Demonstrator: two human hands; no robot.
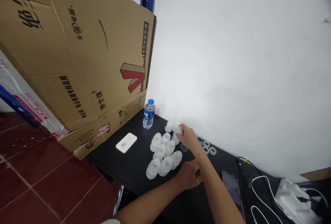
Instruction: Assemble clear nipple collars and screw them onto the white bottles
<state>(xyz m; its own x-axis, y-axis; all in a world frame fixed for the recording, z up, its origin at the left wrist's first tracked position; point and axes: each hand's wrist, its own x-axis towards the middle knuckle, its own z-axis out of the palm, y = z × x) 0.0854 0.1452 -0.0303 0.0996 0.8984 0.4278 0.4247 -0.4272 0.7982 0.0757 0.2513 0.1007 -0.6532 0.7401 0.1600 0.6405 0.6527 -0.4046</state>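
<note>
Right hand (188, 137) pinching clear piece (178, 130) at top of white bottle (175, 139), can't tell if seated; bottle at right edge of cluster (160, 152); left hand (190, 175) loosely curled right of front bottles (166, 166), contents hidden

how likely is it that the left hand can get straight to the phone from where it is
Probably not straight there: the right forearm slants between the left hand and the phone, so it would likely need to go under or around.
</note>
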